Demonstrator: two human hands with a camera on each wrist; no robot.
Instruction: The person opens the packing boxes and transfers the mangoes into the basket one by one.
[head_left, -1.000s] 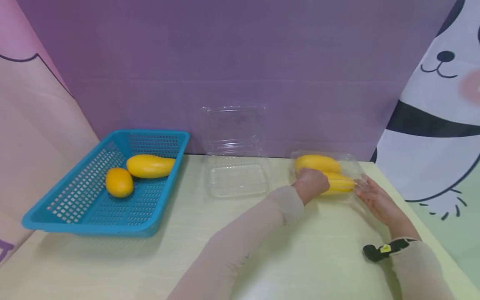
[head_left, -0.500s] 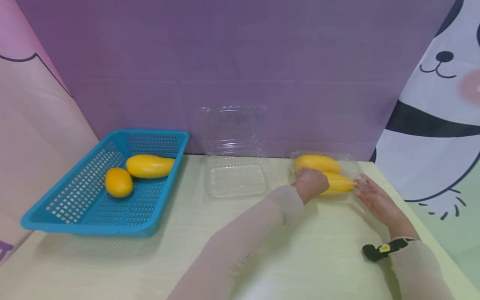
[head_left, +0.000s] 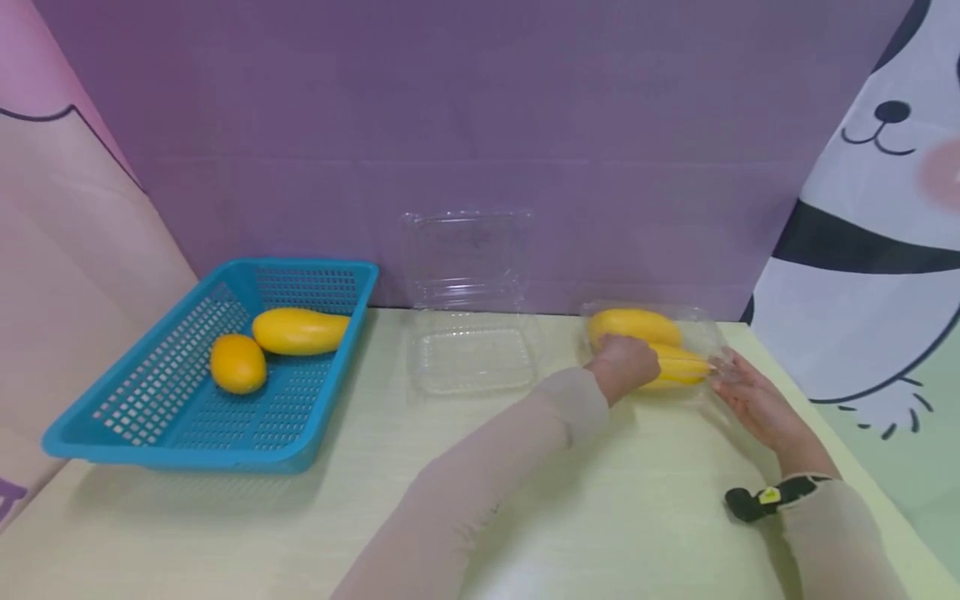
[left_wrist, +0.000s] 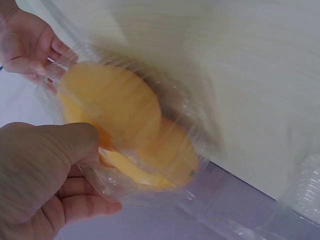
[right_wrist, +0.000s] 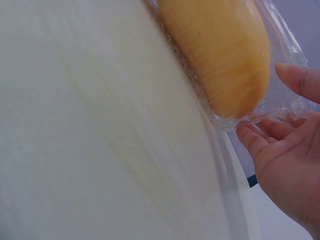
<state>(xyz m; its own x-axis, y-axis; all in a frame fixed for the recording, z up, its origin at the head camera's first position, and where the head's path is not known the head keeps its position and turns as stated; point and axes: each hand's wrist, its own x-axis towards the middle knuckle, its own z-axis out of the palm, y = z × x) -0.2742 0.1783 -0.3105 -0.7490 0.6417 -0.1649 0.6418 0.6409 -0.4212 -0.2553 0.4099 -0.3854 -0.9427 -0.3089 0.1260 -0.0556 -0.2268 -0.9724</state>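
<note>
At the right of the table, a clear plastic clamshell container (head_left: 705, 318) holds two yellow mangoes (head_left: 636, 323) lying side by side. My left hand (head_left: 624, 367) pinches the near-left edge of the container, thumb on top and fingers underneath, as the left wrist view shows. The right hand (head_left: 757, 402) holds the container's right end between thumb and fingers. In the right wrist view, clear plastic covers the rounded end of a mango (right_wrist: 235, 80). Part of the front mango is hidden behind my left hand.
A second clear clamshell (head_left: 476, 358) stands with its lid raised against the purple backdrop (head_left: 480, 100). At the left, a blue perforated basket (head_left: 300, 458) contains two more mangoes (head_left: 238, 364). The table's right edge runs close beside my right forearm.
</note>
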